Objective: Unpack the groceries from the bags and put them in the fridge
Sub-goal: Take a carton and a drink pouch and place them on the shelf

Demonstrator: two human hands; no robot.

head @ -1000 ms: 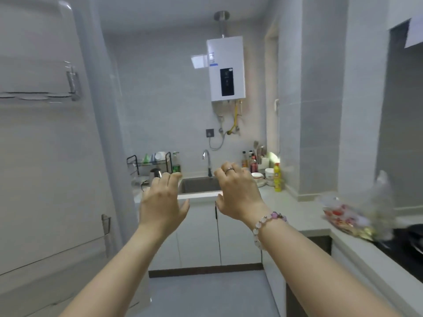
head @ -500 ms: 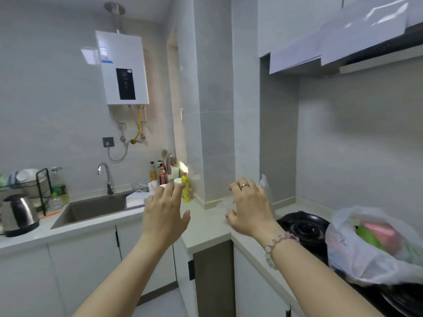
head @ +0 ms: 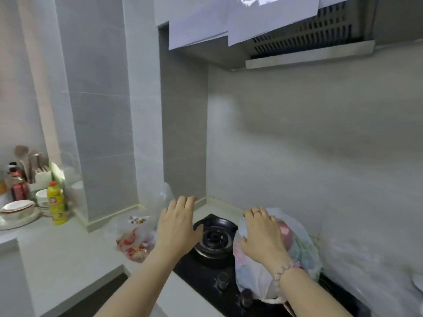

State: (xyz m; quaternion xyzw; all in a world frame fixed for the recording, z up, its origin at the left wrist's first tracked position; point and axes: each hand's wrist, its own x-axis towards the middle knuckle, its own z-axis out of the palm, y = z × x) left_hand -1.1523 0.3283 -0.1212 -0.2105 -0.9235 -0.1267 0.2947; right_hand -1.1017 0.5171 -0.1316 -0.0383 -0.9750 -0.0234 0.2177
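Two thin plastic grocery bags lie ahead. One bag [head: 304, 245], holding pink and green items, sits on the black gas stove [head: 212, 241] at the right. A second bag [head: 135, 239], showing red and yellow packaging, lies on the white counter [head: 68, 252] left of the stove. My right hand [head: 261, 234] hovers with spread fingers over the top of the stove bag; whether it touches is unclear. Between the two bags my left hand [head: 178, 225] is held out flat and empty, above the burner's left side.
A range hood [head: 309, 49] hangs overhead. At the left of the counter stand a yellow bottle [head: 56, 204], stacked bowls [head: 17, 209], sauce bottles [head: 19, 186] and a utensil holder. Another clear bag [head: 377, 271] lies at the far right. Stove knobs [head: 223, 280] face me.
The view has swung right from the fridge and sink to the stove corner. Both hands stayed out in front and now reach over the bags; the right one is over the stove bag.
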